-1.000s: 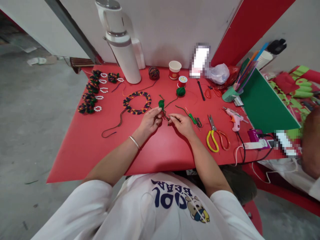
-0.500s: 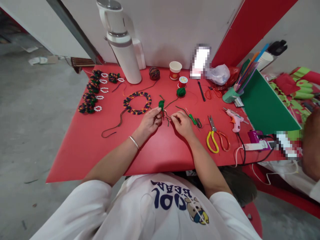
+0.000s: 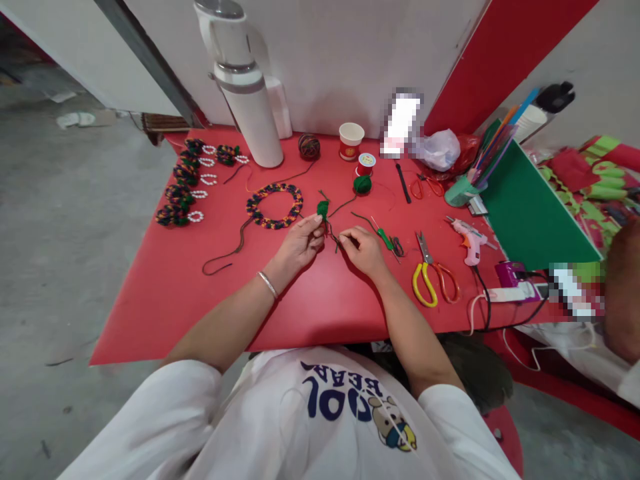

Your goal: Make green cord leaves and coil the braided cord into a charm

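My left hand [image 3: 299, 245] pinches a small green yarn piece [image 3: 323, 209] with thin threads hanging from it, above the red table [image 3: 165, 293]. My right hand [image 3: 361, 249] pinches the thin threads [image 3: 334, 235] just right of the left hand. A green strand runs from the piece up to a green yarn ball [image 3: 362, 184]. A multicoloured crocheted ring [image 3: 275, 205] lies just left of my left hand. A green-handled crochet hook [image 3: 384, 237] lies just right of my right hand.
Yellow-and-orange scissors [image 3: 431, 275], a pink glue gun [image 3: 467, 239], a white flask [image 3: 245, 87], a paper cup [image 3: 351, 140] and several small crocheted pieces with bead loops [image 3: 186, 183] lie on the table. A green board [image 3: 530, 207] leans at the right. Another person's arm [image 3: 623, 293] is at the right edge.
Both hands stay close together at the yarn piece; the right hand has shifted slightly left and up, working the threads.
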Available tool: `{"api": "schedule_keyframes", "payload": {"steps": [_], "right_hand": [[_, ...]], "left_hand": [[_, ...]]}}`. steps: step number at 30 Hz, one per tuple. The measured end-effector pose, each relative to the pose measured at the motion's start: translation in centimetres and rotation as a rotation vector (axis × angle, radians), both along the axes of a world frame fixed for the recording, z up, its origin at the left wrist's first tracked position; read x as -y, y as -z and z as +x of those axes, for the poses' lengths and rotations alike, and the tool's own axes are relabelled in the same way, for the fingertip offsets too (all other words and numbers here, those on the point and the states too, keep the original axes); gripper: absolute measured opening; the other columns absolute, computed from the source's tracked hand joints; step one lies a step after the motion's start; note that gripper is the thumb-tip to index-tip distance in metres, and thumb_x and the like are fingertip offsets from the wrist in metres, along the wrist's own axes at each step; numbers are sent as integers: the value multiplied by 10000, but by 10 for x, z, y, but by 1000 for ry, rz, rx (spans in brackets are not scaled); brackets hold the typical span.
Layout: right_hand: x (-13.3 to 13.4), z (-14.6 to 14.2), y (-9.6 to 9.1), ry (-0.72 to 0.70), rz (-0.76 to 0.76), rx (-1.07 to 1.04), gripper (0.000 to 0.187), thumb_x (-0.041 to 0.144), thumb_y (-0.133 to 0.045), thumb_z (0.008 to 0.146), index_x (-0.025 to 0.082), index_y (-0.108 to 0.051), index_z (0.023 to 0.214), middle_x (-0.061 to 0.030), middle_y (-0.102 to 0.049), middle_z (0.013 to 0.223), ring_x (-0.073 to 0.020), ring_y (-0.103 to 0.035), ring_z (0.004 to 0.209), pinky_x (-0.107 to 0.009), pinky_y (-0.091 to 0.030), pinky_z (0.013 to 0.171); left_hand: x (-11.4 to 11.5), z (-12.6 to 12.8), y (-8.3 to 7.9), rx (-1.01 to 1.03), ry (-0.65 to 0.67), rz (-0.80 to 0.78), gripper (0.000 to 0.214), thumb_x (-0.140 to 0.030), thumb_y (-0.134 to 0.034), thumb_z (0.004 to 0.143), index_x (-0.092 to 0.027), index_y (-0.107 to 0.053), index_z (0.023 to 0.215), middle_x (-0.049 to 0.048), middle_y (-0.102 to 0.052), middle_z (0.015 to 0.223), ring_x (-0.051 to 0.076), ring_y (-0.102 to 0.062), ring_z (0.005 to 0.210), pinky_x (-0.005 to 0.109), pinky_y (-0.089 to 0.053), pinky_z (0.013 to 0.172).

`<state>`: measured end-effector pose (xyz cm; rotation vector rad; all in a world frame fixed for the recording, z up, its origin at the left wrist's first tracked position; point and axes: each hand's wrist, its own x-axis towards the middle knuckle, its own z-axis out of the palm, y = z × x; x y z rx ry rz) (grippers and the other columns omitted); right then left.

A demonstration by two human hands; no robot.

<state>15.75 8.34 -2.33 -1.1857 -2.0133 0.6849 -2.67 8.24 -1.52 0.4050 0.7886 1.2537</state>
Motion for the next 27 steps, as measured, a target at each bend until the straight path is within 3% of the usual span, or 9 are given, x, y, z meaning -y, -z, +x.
{"api": "schedule_keyframes", "payload": {"steps": [27], "right_hand": [[1,-1,-1,-34,12,-63,192,295,-567,988,221,-717,893,-41,-682,827,-177,-607,746,-304,-458,706]], "left_hand": [[0,-2,2,58,43,-16,287,-233,-784,842,-173,-517,754,-77,-445,559,26,-332,402,131,-248,387]]}}
